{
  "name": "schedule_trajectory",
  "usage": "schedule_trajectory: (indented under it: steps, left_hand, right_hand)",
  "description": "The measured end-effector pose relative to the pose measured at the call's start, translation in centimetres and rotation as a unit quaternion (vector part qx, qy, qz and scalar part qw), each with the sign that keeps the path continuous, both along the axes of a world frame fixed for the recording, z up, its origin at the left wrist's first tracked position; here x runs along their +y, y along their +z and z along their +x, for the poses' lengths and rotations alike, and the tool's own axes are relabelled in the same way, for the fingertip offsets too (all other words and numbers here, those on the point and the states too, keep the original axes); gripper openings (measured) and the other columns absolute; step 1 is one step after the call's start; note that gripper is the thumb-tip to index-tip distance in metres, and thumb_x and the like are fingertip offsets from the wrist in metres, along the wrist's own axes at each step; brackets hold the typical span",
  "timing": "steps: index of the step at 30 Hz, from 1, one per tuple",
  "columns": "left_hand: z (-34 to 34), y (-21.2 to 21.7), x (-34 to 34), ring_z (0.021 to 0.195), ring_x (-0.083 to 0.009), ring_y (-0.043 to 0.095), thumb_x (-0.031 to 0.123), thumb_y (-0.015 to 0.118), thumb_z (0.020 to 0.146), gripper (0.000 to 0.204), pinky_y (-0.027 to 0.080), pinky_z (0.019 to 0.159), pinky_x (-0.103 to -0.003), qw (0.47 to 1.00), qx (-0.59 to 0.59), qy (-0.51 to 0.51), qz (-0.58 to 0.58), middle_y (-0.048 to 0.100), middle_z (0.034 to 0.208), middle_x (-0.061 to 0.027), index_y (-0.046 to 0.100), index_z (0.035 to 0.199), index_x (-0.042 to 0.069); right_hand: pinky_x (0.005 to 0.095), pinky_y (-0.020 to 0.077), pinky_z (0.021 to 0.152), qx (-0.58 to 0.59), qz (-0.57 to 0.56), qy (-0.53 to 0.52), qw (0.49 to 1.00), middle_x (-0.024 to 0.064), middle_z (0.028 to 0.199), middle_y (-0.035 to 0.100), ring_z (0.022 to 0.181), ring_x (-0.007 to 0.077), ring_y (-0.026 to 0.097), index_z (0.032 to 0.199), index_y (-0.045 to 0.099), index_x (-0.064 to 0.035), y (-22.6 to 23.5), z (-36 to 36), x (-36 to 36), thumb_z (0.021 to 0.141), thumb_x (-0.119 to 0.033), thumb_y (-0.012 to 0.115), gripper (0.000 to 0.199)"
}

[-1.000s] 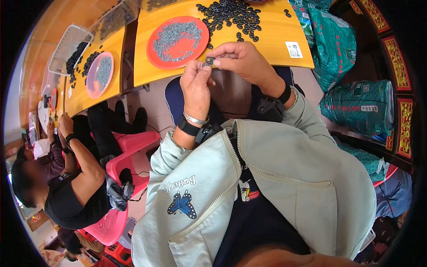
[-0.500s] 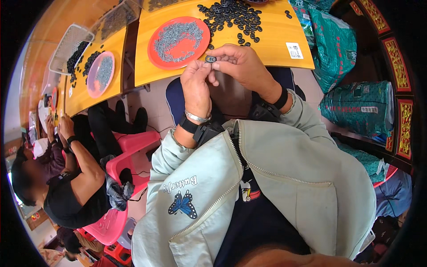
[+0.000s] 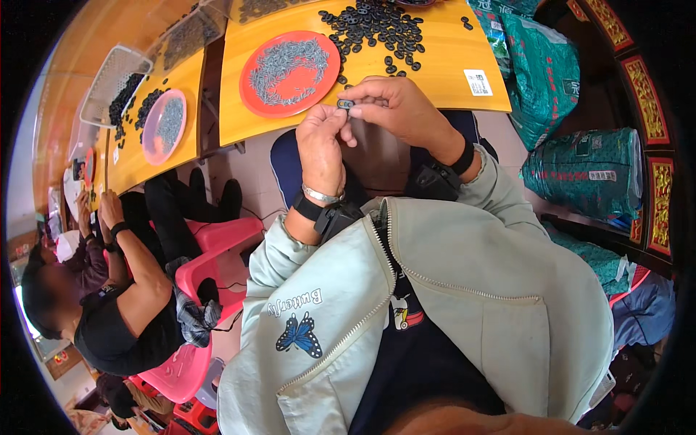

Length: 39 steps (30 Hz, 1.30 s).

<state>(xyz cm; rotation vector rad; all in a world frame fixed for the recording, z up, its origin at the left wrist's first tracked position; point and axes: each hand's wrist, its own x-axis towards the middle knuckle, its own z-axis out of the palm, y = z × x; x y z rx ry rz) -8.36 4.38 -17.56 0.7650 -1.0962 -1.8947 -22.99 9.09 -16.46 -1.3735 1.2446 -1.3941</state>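
A: Status on the hands?

B: Both up over the lap, just off the near edge of the yellow tabletop (image 3: 442,76). Left hand (image 3: 321,148) and right hand (image 3: 395,109) meet at one small dark ring part (image 3: 345,104). Fingers of both are closed on it, pinching from either side. Can't tell if a second, smaller piece is between them; too small.

A: Supply?

B: Pile of dark ring parts (image 3: 373,32) on the tabletop beyond the hands, red plate (image 3: 290,72) of small grey metal bits to its left.

A: Risks?

B: My read: the part is held over the gap between tabletop and lap, not over the surface. A slipped pinch likely drops it to the floor. Grip is fingertip-only on a tiny piece, so any twist could pop it out. Loose rings near the table edge could also get knocked off by a wrist.
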Motion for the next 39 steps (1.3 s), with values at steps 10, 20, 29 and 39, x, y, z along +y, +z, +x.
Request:
schedule_trajectory:
  steps: [10,20,29,39]
  left_hand:
    - [-0.3,0.3,-0.6,0.052,-0.0104,0.045,0.008,0.051,0.087,0.011,0.038,0.050,-0.022,1.000,-0.004,-0.021,0.015,0.051,0.062,-0.0034,0.052,0.078,0.001]
    - [0.9,1.4,-3.4,0.056,-0.0229,0.049,0.016,0.052,0.087,0.016,0.040,0.055,-0.031,0.876,-0.191,-0.084,-0.435,0.051,0.065,-0.0110,0.050,0.083,0.001]
    - [0.8,1.9,-3.6,0.068,-0.0359,0.049,0.017,0.051,0.086,0.017,0.040,0.061,-0.041,0.759,-0.201,-0.038,-0.618,0.050,0.072,-0.0172,0.050,0.087,0.001]
    - [0.3,0.4,-3.0,0.063,-0.0355,0.047,0.019,0.051,0.087,0.020,0.039,0.058,-0.040,0.781,-0.160,0.015,-0.603,0.047,0.069,-0.0163,0.048,0.080,0.000]
  right_hand:
    - [0.0207,0.0449,0.066,0.039,0.001,-0.043,0.998,0.0012,0.081,0.060,0.072,0.0067,0.055,0.104,0.064,-0.0015,-0.1,0.6,0.0,0.077,-0.004,0.065,0.027]
    - [0.0194,0.0422,0.064,0.074,-0.038,-0.052,0.995,-0.0014,0.077,0.055,0.069,0.0052,0.050,0.107,0.065,-0.0050,2.0,0.2,0.8,0.079,-0.003,0.063,0.028]
    - [0.0211,0.0436,0.064,0.107,-0.076,-0.048,0.990,0.0009,0.076,0.057,0.069,0.0081,0.052,0.107,0.065,-0.0054,2.3,0.1,1.3,0.079,-0.002,0.063,0.028]
    - [0.0230,0.0447,0.063,0.141,-0.136,-0.051,0.979,0.0037,0.078,0.060,0.069,0.0105,0.054,0.102,0.064,-0.0034,2.5,0.3,1.3,0.079,-0.002,0.062,0.023]
